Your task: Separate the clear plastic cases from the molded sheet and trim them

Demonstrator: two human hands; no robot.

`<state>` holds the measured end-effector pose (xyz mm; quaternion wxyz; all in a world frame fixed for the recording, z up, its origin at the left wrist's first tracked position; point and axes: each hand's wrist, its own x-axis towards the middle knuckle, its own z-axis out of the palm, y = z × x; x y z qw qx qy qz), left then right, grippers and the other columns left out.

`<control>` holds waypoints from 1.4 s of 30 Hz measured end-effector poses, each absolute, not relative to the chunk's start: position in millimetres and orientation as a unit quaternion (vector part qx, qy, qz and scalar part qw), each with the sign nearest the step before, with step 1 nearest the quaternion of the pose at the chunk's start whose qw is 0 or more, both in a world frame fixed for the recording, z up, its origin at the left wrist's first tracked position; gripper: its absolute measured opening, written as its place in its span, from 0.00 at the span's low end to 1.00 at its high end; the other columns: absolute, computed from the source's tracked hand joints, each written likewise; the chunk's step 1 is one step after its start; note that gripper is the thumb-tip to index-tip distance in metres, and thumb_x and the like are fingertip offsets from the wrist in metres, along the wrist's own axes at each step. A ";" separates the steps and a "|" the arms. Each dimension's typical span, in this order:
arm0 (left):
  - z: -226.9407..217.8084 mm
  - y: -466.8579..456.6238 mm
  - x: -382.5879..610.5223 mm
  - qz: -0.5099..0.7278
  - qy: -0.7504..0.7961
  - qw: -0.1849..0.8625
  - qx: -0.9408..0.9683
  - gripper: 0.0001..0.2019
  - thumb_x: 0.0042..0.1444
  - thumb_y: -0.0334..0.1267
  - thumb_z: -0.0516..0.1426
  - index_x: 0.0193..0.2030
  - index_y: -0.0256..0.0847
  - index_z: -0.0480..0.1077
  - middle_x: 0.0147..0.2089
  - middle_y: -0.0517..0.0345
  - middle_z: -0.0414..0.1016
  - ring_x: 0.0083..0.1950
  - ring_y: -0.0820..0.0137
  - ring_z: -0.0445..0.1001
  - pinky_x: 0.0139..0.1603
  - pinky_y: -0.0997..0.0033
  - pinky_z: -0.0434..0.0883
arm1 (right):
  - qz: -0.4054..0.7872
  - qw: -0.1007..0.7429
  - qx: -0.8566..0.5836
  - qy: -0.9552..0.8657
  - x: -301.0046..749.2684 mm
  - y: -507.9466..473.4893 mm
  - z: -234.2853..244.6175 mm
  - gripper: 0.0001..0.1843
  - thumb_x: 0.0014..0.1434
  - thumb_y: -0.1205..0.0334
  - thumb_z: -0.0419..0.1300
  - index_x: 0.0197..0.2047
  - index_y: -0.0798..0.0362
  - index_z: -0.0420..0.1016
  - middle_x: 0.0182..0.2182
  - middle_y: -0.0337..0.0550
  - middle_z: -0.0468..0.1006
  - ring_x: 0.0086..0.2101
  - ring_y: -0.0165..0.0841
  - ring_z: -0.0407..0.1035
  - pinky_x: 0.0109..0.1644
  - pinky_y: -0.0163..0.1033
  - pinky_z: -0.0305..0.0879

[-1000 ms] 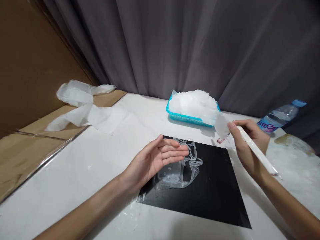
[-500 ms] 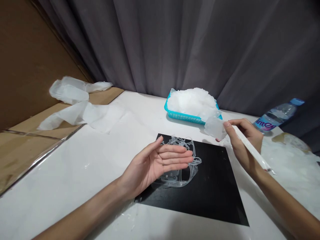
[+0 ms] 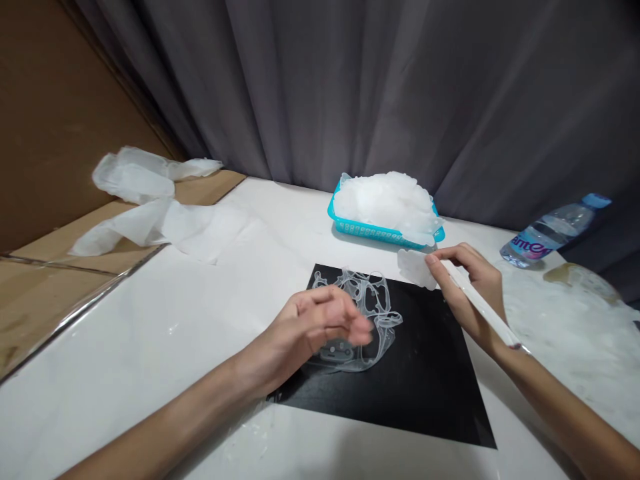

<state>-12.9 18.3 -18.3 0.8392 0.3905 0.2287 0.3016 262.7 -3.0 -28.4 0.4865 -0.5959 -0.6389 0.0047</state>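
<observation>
A clear plastic piece point(image 3: 371, 313) with looping edges lies on a black mat point(image 3: 425, 373) on the white table. My left hand point(image 3: 320, 325) hovers over its left part, fingers curling inward and blurred by motion. My right hand point(image 3: 467, 287) is closed on a long white stick point(image 3: 480, 305) and pinches a small translucent white sheet point(image 3: 414, 268) at its fingertips, just above the mat's far right corner.
A turquoise basket point(image 3: 350, 228) heaped with white translucent sheets stands behind the mat. A water bottle point(image 3: 550, 230) lies at the right, beside a pile of clear film point(image 3: 575, 320). Crumpled white plastic point(image 3: 150, 213) drapes over cardboard point(image 3: 50, 280) at the left.
My right hand has carried the small white sheet leftward and down toward the mat. My left hand, flat and open before, is now curling its fingers.
</observation>
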 end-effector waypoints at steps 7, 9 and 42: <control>-31.9 17.1 -10.4 0.279 0.264 0.831 0.403 0.13 0.61 0.44 0.68 0.33 0.36 0.75 0.26 0.63 0.78 0.22 0.83 0.68 0.25 0.86 0.65 | 0.013 0.481 -0.592 -0.646 260.5 -3.0 -30.8 0.09 0.66 0.58 0.64 0.33 0.50 0.76 0.29 0.36 0.73 0.30 0.33 0.66 0.37 0.40 0.61; -33.7 16.9 -9.0 0.277 0.267 0.838 0.386 0.14 0.62 0.45 0.67 0.33 0.36 0.75 0.27 0.60 0.79 0.24 0.82 0.71 0.26 0.86 0.66 | 0.010 0.481 -0.591 -0.648 260.2 -3.5 -31.4 0.09 0.66 0.58 0.64 0.33 0.50 0.76 0.29 0.36 0.73 0.30 0.33 0.66 0.37 0.40 0.61; -35.7 17.6 -5.0 0.311 0.266 0.838 0.360 0.14 0.62 0.45 0.67 0.35 0.35 0.74 0.33 0.57 0.78 0.32 0.77 0.75 0.35 0.81 0.71 | 0.013 0.481 -0.596 -0.643 262.1 -2.5 -29.8 0.10 0.66 0.55 0.63 0.33 0.49 0.76 0.29 0.38 0.74 0.30 0.35 0.67 0.37 0.41 0.62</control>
